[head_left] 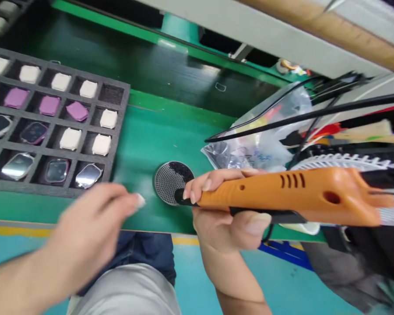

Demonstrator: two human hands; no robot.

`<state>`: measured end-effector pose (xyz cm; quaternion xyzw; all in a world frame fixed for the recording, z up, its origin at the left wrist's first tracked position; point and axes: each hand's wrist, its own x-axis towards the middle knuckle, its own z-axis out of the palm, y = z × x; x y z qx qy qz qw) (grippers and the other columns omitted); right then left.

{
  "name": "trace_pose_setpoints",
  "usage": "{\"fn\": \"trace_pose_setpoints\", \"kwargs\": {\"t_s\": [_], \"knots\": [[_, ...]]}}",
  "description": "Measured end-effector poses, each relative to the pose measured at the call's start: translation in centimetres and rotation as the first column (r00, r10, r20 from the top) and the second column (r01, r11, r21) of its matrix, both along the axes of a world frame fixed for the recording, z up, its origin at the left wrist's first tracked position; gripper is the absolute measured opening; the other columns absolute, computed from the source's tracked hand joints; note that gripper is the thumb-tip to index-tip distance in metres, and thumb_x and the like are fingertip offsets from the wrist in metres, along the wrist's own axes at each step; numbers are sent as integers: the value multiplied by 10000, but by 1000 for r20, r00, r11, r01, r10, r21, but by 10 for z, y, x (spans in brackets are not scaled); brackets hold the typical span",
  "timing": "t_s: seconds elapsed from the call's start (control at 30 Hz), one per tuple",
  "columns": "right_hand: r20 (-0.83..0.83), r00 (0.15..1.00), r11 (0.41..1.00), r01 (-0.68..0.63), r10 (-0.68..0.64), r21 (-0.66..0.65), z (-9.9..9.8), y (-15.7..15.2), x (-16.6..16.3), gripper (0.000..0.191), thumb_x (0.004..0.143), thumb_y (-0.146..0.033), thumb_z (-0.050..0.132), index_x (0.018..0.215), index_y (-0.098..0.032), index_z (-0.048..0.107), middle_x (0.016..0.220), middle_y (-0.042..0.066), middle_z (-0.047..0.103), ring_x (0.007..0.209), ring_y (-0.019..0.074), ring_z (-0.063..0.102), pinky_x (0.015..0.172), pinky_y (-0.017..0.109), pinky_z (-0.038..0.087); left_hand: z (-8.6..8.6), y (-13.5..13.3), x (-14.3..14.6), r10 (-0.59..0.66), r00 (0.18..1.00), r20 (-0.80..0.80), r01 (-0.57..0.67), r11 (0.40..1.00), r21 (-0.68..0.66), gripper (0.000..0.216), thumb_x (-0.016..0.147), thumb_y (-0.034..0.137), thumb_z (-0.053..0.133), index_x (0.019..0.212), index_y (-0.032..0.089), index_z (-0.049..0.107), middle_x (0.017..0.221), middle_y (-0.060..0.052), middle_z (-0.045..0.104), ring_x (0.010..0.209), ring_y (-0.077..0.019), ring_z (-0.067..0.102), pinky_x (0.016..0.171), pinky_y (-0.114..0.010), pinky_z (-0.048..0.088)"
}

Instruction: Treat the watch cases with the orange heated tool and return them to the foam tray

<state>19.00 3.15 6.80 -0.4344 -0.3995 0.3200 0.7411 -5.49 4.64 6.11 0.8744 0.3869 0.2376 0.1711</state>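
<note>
My right hand (231, 223) is wrapped around an orange electric screwdriver (265, 192), held nearly level, with the thumb lying along its black lower strip. Its black end (183, 197) overlaps the rim of a round, dimpled grey dish (169, 186) holding a dark heap of tiny black pieces. My left hand (92, 227), blurred by motion, hovers at the bench edge with thumb and fingers pinched together; anything between them is too small to make out. Just beyond it lies a dark foam tray (116, 142) with watch-like square pieces (88, 175) in white, purple and glossy dark finishes.
A clear plastic bag (259, 135) lies on the green bench (144, 135) under black cables (302, 118). A white coiled cord (344, 162) runs behind the screwdriver. Another foam tray (18, 22) sits at the far left. A grey beam (216, 26) crosses the back.
</note>
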Motion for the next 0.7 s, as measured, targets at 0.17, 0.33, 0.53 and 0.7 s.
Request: {"fn": "trace_pose_setpoints", "kwargs": {"t_s": [0.17, 0.33, 0.53, 0.7], "knots": [[4, 1000, 1000, 13, -13, -3, -4, -2, -6, 429, 863, -676, 651, 1143, -357, 585, 796, -86, 607, 529, 122, 568, 470, 323, 521, -46, -47, 57, -50, 998, -31, 46, 990, -132, 437, 932, 18, 561, 1339, 166, 619, 1238, -105, 681, 1065, -237, 648, 928, -414, 588], [0, 1000, 999, -16, 16, -40, -7, -3, -7, 443, 851, -679, 666, 1159, -365, 611, 813, -70, 603, 552, 131, 577, 498, 338, 523, -56, -41, 55, -27, 1000, 3, 27, 999, -28, 250, 997, 170, 611, 1242, 150, 658, 1320, -126, 685, 1207, -316, 596, 990, -513, 485], [8, 997, 994, -79, 80, -69, -9, -4, -1, 437, 855, -660, 679, 1183, -374, 633, 823, -52, 599, 592, 147, 586, 525, 360, 527, -61, -39, 57, -22, 998, 54, 22, 1000, 1, 217, 996, 180, 634, 1202, 187, 700, 1246, -77, 741, 1128, -271, 629, 969, -481, 451], [49, 996, 994, -69, 74, -90, 5, -11, -3, 399, 868, -644, 660, 1137, -350, 651, 816, -39, 605, 621, 161, 587, 544, 382, 533, -62, -41, 57, -56, 997, 44, 55, 998, 21, 275, 987, 204, 659, 1253, 244, 716, 1250, -51, 747, 1100, -269, 633, 944, -475, 436]]}}
